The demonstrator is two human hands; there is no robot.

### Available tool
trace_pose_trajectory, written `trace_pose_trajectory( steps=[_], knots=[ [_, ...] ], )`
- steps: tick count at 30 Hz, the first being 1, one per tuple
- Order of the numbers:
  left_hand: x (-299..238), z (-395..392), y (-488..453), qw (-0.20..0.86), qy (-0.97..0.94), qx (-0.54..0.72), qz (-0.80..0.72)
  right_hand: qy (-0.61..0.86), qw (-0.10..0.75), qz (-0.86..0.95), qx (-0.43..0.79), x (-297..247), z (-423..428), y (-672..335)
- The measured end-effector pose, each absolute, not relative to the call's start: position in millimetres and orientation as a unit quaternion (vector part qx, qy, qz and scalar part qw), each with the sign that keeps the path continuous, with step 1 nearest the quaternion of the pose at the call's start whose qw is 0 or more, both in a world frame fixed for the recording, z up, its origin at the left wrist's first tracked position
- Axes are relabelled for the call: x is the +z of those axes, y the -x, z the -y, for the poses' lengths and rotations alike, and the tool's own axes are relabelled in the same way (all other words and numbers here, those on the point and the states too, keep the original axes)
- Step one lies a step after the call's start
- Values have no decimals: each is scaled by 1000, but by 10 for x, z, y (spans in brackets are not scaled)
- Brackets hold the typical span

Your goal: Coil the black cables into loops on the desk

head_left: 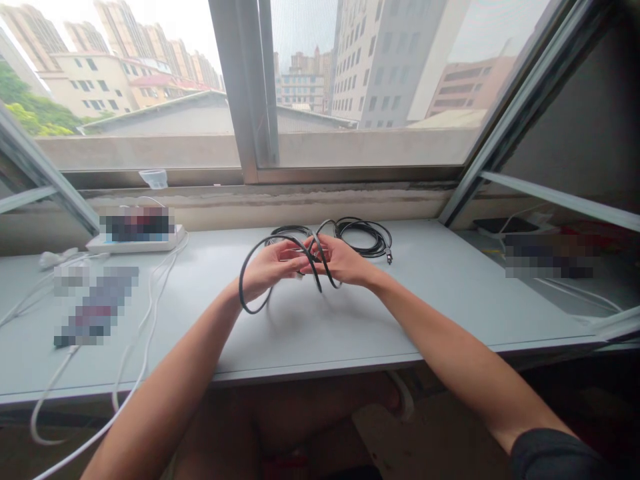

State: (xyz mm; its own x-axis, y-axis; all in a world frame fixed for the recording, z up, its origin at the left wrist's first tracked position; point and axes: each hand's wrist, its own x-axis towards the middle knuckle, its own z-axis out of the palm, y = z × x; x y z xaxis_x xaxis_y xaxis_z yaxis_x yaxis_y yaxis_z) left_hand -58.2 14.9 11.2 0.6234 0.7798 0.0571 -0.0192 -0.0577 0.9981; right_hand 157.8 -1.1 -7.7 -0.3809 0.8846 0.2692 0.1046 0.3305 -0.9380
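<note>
My left hand [267, 265] and my right hand [341, 260] meet above the middle of the desk, their fingertips close together. Both are closed on a black cable [243, 277], whose loose loops hang around my fingers and below them. One loop passes over my left wrist. Behind my hands, a coiled black cable [367, 252] lies on the desk, with a connector [389, 256] at its right end. Whether that coil and the held loops are one cable, I cannot tell. My fingers hide the part they grip.
The light desk [400, 313] runs along a window sill. At the left, a white power strip [135, 245] and several white cables [149, 313] lie near blurred-out items. A clear plastic cup [155, 179] sits on the sill. Metal frame bars [560, 197] slant at the right.
</note>
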Motion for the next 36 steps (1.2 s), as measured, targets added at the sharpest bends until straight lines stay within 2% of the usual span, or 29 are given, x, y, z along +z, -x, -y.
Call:
trace_pose_trajectory(
  steps=[5, 7, 9, 12, 15, 18, 22, 29, 36],
  knots=[
    [143, -189, 594, 576, -710, 289, -282, 418, 374, 716, 415, 44, 117, -1632],
    [160, -232, 652, 537, -729, 309, -290, 424, 347, 725, 418, 118, 151, -1691],
    [184, -275, 728, 476, -744, 342, -319, 425, 358, 716, 423, 188, 160, -1777],
    [222, -332, 838, 364, -747, 398, -389, 426, 449, 662, 422, 248, 115, -1929],
    [227, -379, 891, 307, -693, 468, -455, 434, 567, 583, 388, 230, 22, -2026],
    [200, -397, 877, 333, -639, 494, -486, 423, 638, 512, 390, 153, -61, -1985],
    [172, -366, 825, 373, -609, 473, -515, 364, 691, 435, 448, 57, -83, -1791],
    [93, -321, 771, 283, -681, 464, -491, 293, 630, 366, 619, -40, -29, -1551],
    [86, -303, 761, 240, -712, 427, -503, 325, 630, 332, 623, -5, -81, -1562]
  ],
)
